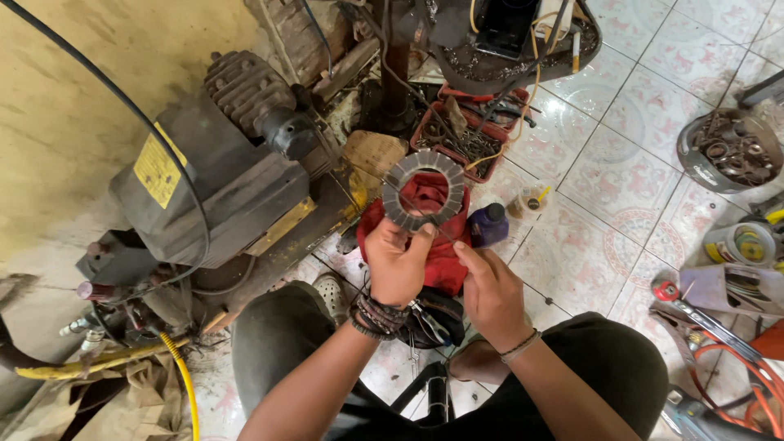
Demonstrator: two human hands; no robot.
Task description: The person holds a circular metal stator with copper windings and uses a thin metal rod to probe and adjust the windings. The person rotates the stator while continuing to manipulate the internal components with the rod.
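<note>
My left hand (396,260) grips the lower rim of a grey slotted metal ring (425,189), a motor stator core, and holds it upright in front of me. My right hand (487,282) sits just below and to the right of the ring, its fingers pinched near the ring's lower edge, seemingly on a thin wire that is too fine to make out. Behind the ring lies a red cloth (430,224). Both wrists wear bracelets. My knees in dark trousers fill the bottom of the view.
A dark grey compressor (220,175) with a yellow label stands at the left. A red tray of metal parts (465,139), a purple bottle (490,224), a bowl of bearings (731,151), pliers (429,318) and tools at the right lie on the tiled floor.
</note>
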